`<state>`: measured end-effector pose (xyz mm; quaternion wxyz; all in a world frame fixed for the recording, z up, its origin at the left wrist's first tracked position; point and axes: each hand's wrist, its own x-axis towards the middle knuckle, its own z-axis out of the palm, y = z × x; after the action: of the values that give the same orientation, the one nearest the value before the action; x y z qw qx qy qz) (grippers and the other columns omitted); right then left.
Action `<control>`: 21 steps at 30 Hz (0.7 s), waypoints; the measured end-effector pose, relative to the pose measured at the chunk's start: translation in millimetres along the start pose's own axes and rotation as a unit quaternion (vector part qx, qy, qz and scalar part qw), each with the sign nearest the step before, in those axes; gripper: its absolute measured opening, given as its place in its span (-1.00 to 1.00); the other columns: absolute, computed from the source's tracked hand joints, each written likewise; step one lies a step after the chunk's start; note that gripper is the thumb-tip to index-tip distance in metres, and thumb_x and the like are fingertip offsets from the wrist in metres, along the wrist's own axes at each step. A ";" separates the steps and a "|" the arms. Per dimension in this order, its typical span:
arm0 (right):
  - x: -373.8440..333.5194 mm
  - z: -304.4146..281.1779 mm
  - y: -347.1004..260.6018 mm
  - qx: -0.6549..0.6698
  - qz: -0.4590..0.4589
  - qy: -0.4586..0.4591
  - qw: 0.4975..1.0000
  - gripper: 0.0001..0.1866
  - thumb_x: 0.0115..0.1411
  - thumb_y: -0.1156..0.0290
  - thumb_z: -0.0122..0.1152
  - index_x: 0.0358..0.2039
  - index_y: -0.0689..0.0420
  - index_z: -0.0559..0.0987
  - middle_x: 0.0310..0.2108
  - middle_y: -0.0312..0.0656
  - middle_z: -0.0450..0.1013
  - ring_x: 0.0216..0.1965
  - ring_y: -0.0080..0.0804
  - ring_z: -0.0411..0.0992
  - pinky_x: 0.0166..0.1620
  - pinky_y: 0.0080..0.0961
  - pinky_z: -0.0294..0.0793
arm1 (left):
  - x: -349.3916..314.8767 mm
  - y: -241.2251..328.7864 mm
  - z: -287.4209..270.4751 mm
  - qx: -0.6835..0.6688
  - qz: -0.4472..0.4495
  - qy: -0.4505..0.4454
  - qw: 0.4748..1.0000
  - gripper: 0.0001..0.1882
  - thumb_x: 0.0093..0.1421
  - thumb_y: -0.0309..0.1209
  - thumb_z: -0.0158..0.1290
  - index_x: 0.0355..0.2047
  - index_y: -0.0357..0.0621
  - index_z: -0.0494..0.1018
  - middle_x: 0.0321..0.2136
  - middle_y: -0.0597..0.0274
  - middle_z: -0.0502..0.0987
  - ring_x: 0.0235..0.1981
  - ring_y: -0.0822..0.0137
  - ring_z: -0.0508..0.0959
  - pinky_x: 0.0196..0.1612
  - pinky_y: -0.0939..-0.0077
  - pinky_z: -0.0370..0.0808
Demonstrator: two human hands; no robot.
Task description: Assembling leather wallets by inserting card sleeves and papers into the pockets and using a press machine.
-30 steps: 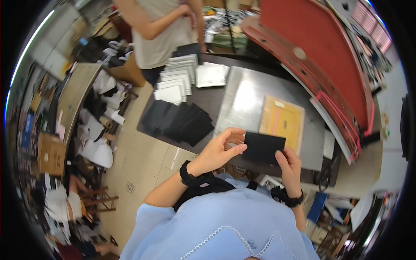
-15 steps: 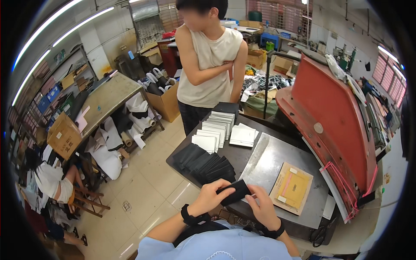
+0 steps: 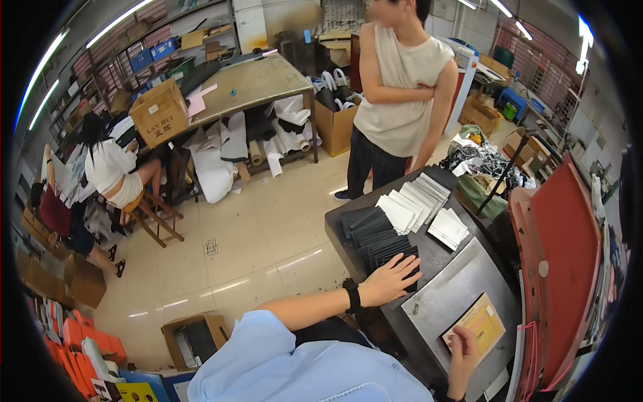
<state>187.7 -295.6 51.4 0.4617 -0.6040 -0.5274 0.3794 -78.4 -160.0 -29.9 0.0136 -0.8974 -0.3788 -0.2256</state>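
My left hand [image 3: 388, 280] lies with fingers stretched out over the near end of a fanned row of thin black pieces [image 3: 375, 231]. Whether it pinches any single piece is hidden under the palm. Beside the yellow wooden board [image 3: 494, 323], my right hand [image 3: 463, 355] is raised with loosely bent fingers and nothing visible in them. That board rests on a grey metal plate [image 3: 429, 301]. Beyond the black row stand overlapping white cards [image 3: 415, 201], and a smaller white stack [image 3: 449, 229] lies to their right.
A big red panel [image 3: 562, 248] of a machine rises at the right, with pink cord on its edge. Across the dark table stands a person in a sleeveless top [image 3: 405, 74]. An open carton [image 3: 194, 340] sits on the floor at lower left.
My view has swung left. The black piece that both hands held is out of them; my left hand has moved onto the black row, and my right hand has drawn apart toward the yellow board.
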 end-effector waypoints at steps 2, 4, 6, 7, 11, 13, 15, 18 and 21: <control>-5.5 -11.6 -30.8 -0.006 0.007 0.021 1.000 -0.82 0.28 0.56 0.09 -0.13 0.28 0.54 -0.32 -0.27 0.48 -0.32 -0.53 0.47 -0.21 -0.63 0.45 | 5.6 -2.7 2.8 0.027 0.011 -0.003 1.000 -0.24 0.05 -0.12 0.23 0.23 -0.10 0.27 0.32 -0.06 0.15 0.36 0.05 0.12 0.37 0.05 0.05; -2.2 -26.4 -58.1 -0.048 -0.028 0.012 0.998 -0.82 0.28 0.54 0.08 -0.13 0.29 0.54 -0.30 -0.24 0.49 -0.33 -0.53 0.47 -0.23 -0.63 0.44 | 11.4 -9.0 -0.1 0.054 -0.011 0.003 0.998 -0.24 0.00 -0.16 0.26 0.19 -0.13 0.29 0.30 -0.04 0.18 0.34 0.05 0.16 0.34 0.05 0.10; 4.6 -26.3 -79.1 -0.047 -0.057 -0.006 0.997 -0.80 0.28 0.54 0.10 -0.10 0.27 0.54 -0.28 -0.22 0.51 -0.33 -0.52 0.47 -0.24 -0.63 0.44 | 14.4 -12.9 0.6 0.044 -0.030 0.010 0.999 -0.26 -0.03 -0.19 0.28 0.16 -0.13 0.31 0.28 -0.03 0.21 0.33 0.03 0.18 0.33 0.06 0.11; 15.2 -23.5 -88.4 -0.024 -0.076 -0.022 0.997 -0.78 0.28 0.54 0.12 -0.06 0.24 0.55 -0.27 -0.21 0.53 -0.33 -0.51 0.48 -0.24 -0.63 0.44 | 12.1 -15.9 -4.6 0.021 -0.037 0.020 0.999 -0.27 -0.05 -0.21 0.28 0.15 -0.13 0.33 0.27 -0.03 0.23 0.32 0.02 0.19 0.33 0.06 0.12; 63.2 7.1 -111.7 -0.044 -0.016 -0.082 0.996 -0.73 0.30 0.45 0.13 -0.01 0.24 0.53 -0.27 -0.21 0.56 -0.29 -0.55 0.51 -0.21 -0.62 0.49 | 6.6 -7.4 -31.4 -0.051 -0.034 0.022 0.998 -0.36 0.07 -0.24 0.23 0.16 -0.13 0.36 0.29 -0.07 0.21 0.33 0.00 0.18 0.33 0.05 0.09; 94.4 14.1 -99.9 -0.121 -0.037 -0.147 0.981 -0.71 0.29 0.39 0.15 -0.02 0.25 0.52 -0.26 -0.14 0.58 -0.25 -0.43 0.55 -0.21 -0.55 0.51 | 6.0 -1.2 -40.3 -0.085 -0.017 0.029 0.996 -0.45 0.10 -0.25 0.20 0.10 -0.15 0.42 0.28 -0.08 0.22 0.33 0.00 0.18 0.33 0.04 0.08; 134.8 31.9 -75.6 -0.231 -0.119 -0.154 0.953 -0.67 0.25 0.35 0.18 -0.04 0.26 0.52 -0.23 -0.04 0.57 -0.20 -0.22 0.56 -0.15 -0.39 0.53 | 2.1 -3.0 -43.5 -0.110 -0.011 0.022 0.994 -0.52 0.13 -0.26 0.18 0.05 -0.16 0.46 0.27 -0.08 0.24 0.33 0.00 0.19 0.33 0.03 0.08; 191.9 57.0 -32.9 -0.348 -0.123 -0.135 0.920 -0.57 0.16 0.31 0.25 0.00 0.24 0.49 -0.06 0.05 0.50 -0.05 -0.06 0.49 0.00 -0.22 0.47 | 0.6 -7.8 -50.4 -0.153 -0.004 0.020 0.988 -0.59 0.13 -0.33 0.18 0.00 -0.18 0.49 0.26 -0.10 0.25 0.32 -0.01 0.20 0.32 0.02 0.09; 231.7 82.5 3.1 -0.462 -0.226 -0.073 0.854 -0.47 0.10 0.25 0.31 0.05 0.23 0.47 0.04 0.07 0.44 0.06 -0.04 0.42 0.08 -0.24 0.42 | -7.9 -17.7 -56.9 -0.179 -0.011 0.034 0.983 -0.63 0.10 -0.41 0.20 -0.06 -0.20 0.50 0.25 -0.11 0.26 0.30 -0.04 0.23 0.29 0.02 0.16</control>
<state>146.8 -53.8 31.5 0.1630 -0.5824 -0.7962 0.0197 -117.8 -163.8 15.3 -0.1365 -0.8730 -0.3414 -0.3205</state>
